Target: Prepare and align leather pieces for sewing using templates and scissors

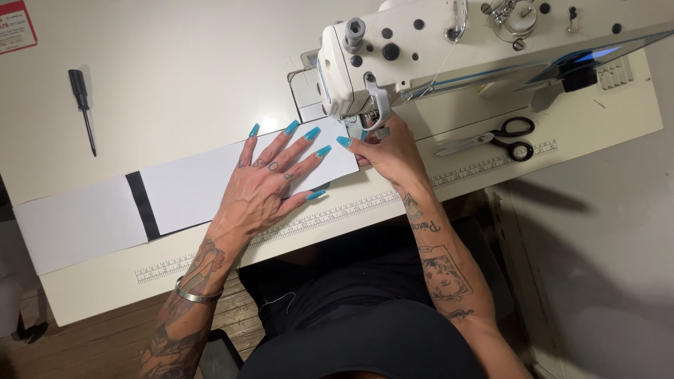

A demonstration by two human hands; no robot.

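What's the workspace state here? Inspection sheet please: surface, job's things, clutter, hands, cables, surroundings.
Surface: cream sewing table with a printed ruler strip along its front edge.
Job's things: long white fabric strip with a black band across it, lying flat and running under the sewing machine head.
Clutter: black screwdriver far left; black-handled scissors right of the machine; red label at the top-left corner.
Hands: left hand spread flat on the fabric; right hand at the fabric edge by the presser foot.
Cables: nothing seen; only thin thread on the machine.
Surroundings: wooden floor lower left.
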